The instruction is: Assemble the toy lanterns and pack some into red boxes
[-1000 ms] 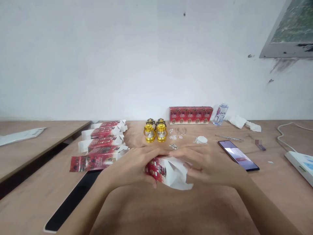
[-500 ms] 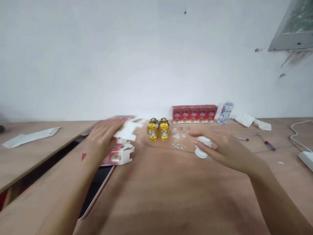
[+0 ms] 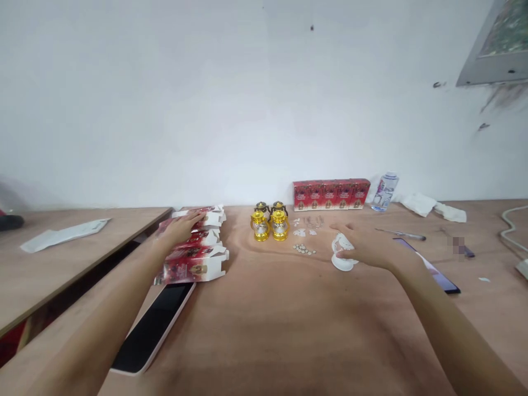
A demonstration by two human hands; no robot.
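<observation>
My left hand [image 3: 184,228] lies with fingers stretched out on several red and white cardboard boxes [image 3: 192,267], which rest side by side with open flaps facing right. My right hand [image 3: 363,245] curls its thumb and fingers round a small stack of white round plastic pieces [image 3: 344,263] on the table. Left of that hand are small round silvery discs [image 3: 304,249], white bits [image 3: 299,232] and tiny metal parts [image 3: 313,222]. Two gold mini lanterns [image 3: 260,226] stand in front of two dark bronze ones [image 3: 262,206].
A row of closed red boxes [image 3: 331,195] stands against the wall beside a clear bottle [image 3: 385,192] and crumpled white tissue [image 3: 418,204]. A screwdriver [image 3: 402,235] and a phone [image 3: 437,275] lie at right. A dark-screened device [image 3: 154,330] lies below the left boxes, near a table gap.
My left hand has set the box it carried down among the other boxes and its fingers now lie flat. The right hand stays at the white pieces. The phone at right has come into view.
</observation>
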